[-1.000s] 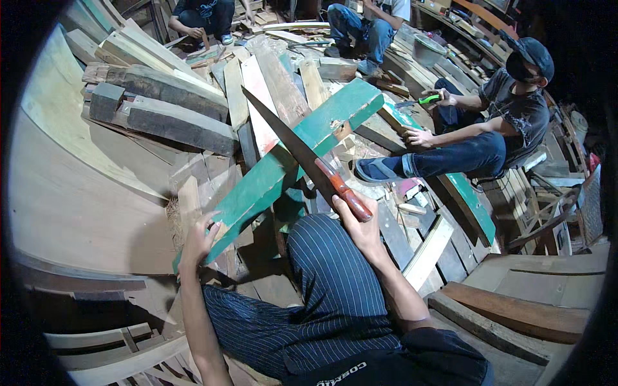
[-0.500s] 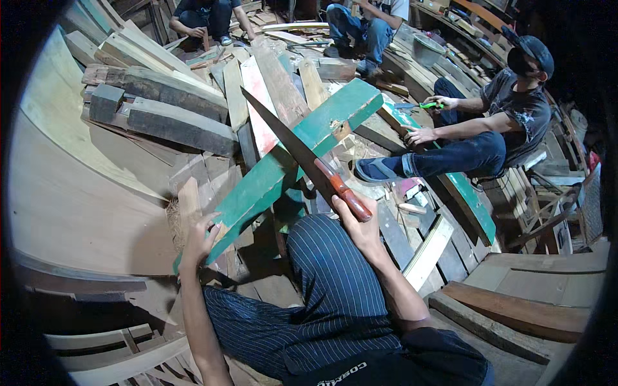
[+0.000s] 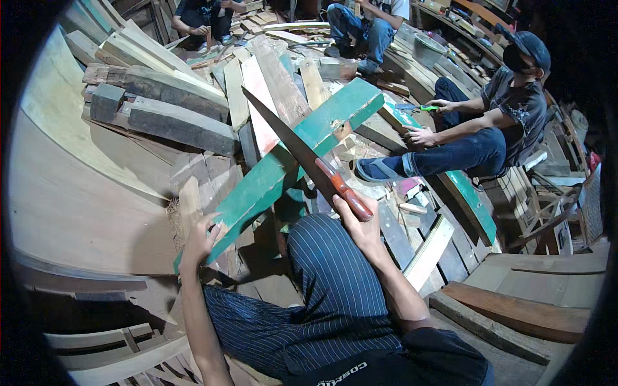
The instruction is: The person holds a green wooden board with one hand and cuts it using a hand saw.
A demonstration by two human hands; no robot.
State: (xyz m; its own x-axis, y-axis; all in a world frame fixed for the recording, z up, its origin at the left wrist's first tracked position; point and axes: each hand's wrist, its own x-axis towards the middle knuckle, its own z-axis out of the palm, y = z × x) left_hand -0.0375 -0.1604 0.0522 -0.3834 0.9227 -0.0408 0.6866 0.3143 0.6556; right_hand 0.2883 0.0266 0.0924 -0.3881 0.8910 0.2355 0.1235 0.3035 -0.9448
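Observation:
My left hand [image 3: 201, 239] grips the lower-left end of a green-painted plank [image 3: 251, 188], which slants up to the right past my striped trouser knee [image 3: 328, 257]. My right hand [image 3: 359, 225] is closed on the red-brown wooden handle [image 3: 338, 183] of a handsaw. The long dark saw blade [image 3: 280, 128] points up and left, lying across the plank at its middle; I cannot tell if its teeth touch the wood. Under the plank are loose boards [image 3: 264, 83], one white with red marks.
A co-worker [image 3: 515, 109] sits at the right with a green-handled tool on another green plank [image 3: 470, 202]. Two people [image 3: 360, 32] crouch at the back. Stacked timber [image 3: 174, 128] and pale curved panels [image 3: 71, 206] lie left. A brown curved beam [image 3: 508, 309] is lower right.
My hands, saw and plank stay in place. The co-worker's head and tool hand shift slightly, and the hands of the person at the back left move.

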